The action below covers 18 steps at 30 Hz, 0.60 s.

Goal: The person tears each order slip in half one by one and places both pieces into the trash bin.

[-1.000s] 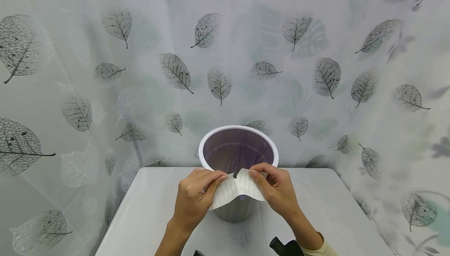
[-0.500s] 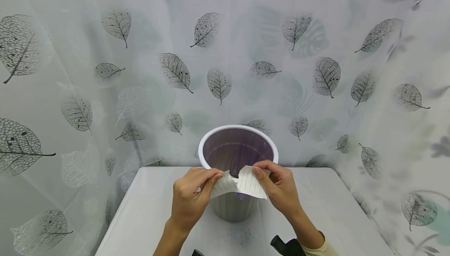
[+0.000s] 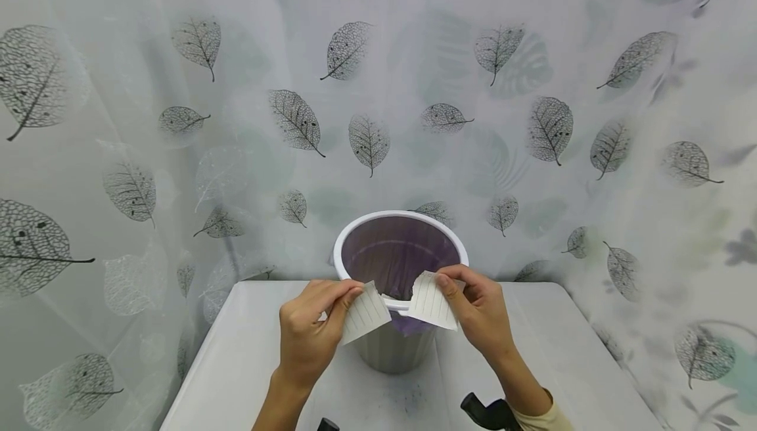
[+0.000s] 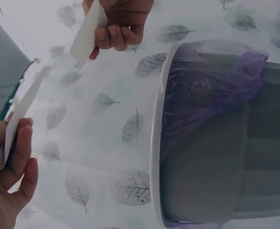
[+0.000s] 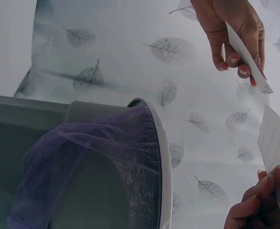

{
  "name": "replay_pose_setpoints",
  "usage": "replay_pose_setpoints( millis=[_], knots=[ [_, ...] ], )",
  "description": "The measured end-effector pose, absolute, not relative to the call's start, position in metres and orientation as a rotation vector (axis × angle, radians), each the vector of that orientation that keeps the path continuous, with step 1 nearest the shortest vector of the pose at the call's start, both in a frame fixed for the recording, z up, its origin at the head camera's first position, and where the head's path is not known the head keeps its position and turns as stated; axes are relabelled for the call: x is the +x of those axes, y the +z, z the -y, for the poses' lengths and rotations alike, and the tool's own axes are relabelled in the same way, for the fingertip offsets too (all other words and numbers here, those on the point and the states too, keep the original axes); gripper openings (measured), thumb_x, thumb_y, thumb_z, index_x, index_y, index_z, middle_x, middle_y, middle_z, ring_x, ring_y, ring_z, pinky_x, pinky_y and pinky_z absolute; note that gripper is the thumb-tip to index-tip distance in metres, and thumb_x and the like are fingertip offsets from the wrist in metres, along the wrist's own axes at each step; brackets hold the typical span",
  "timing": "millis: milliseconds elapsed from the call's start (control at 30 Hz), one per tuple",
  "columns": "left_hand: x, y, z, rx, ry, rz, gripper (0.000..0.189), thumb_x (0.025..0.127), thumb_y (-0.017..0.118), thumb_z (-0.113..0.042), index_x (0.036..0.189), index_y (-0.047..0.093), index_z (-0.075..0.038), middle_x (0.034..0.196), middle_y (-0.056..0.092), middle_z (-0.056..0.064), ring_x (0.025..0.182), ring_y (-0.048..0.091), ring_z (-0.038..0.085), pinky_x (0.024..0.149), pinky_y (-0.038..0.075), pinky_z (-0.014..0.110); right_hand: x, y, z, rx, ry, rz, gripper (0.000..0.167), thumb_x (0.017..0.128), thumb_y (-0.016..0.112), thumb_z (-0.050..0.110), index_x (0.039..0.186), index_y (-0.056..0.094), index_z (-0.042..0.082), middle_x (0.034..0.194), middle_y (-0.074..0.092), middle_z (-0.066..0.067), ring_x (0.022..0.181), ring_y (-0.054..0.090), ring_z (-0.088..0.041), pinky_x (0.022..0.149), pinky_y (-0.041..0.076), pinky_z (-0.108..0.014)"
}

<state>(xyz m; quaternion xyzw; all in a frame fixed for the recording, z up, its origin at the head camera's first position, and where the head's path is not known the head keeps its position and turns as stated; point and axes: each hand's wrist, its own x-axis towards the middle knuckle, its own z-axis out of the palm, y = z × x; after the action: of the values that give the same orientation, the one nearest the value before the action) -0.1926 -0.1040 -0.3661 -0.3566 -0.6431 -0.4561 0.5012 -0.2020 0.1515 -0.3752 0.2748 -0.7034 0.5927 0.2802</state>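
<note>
My left hand [image 3: 310, 329] pinches one torn piece of lined paper [image 3: 366, 316] between thumb and forefinger. Another lined piece [image 3: 432, 302], with a ragged upper left edge, is pinched by my right hand [image 3: 476, 309]. A gap separates the two pieces. Both hands are held up over the near rim of a trash bin [image 3: 390, 352], which has a white rim and a grey ribbed body. Inside it hangs a purple plastic bag [image 5: 102, 138], part of it folded over the rim. In the left wrist view, the left piece [image 4: 23, 112] appears nearly edge-on.
The bin stands on a white table [image 3: 260, 313] with small dark specks [image 3: 408, 397] in front of it. A leaf-patterned curtain [image 3: 378, 89] hangs behind and at both sides. Black wrist gear [image 3: 491, 411] shows below the right forearm.
A single sheet, torn partway from its top edge, has come apart into two pieces. My left hand has moved left and my right hand slightly up and right, each with a piece.
</note>
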Motion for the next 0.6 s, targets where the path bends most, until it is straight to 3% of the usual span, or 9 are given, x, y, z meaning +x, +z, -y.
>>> replay_pose_setpoints(
  millis=[333, 467, 600],
  knots=[
    [-0.201, -0.368, 0.107, -0.836, -1.092, 1.594, 0.014, 0.098, 0.074, -0.015, 0.096, 0.080, -0.002, 0.085, 0.076, 0.005, 0.062, 0.060, 0.012, 0.057, 0.047, 0.019, -0.209, -0.373, -0.161, 0.706, 1.605, 1.949, 0.012, 0.099, 0.065, -0.008, 0.099, 0.074, 0.000, 0.076, 0.067, -0.009, 0.056, 0.058, -0.013, 0.046, 0.049, -0.025],
    [-0.206, -0.362, 0.106, -0.834, -1.108, 1.622, 0.005, 0.093, 0.078, -0.006, 0.097, 0.080, -0.003, 0.086, 0.076, 0.004, 0.062, 0.061, 0.010, 0.055, 0.048, 0.018, -0.216, -0.370, -0.163, 0.699, 1.619, 1.949, 0.010, 0.099, 0.065, -0.006, 0.100, 0.074, 0.000, 0.074, 0.065, -0.009, 0.055, 0.055, -0.013, 0.045, 0.047, -0.025],
    [-0.214, -0.353, 0.103, -0.829, -1.147, 1.641, 0.012, 0.086, 0.081, 0.004, 0.097, 0.079, -0.002, 0.087, 0.076, 0.005, 0.062, 0.062, 0.011, 0.054, 0.049, 0.019, -0.229, -0.364, -0.164, 0.680, 1.615, 1.936, 0.009, 0.099, 0.067, -0.003, 0.099, 0.075, 0.001, 0.073, 0.064, -0.008, 0.053, 0.050, -0.012, 0.044, 0.044, -0.024]
  ],
)
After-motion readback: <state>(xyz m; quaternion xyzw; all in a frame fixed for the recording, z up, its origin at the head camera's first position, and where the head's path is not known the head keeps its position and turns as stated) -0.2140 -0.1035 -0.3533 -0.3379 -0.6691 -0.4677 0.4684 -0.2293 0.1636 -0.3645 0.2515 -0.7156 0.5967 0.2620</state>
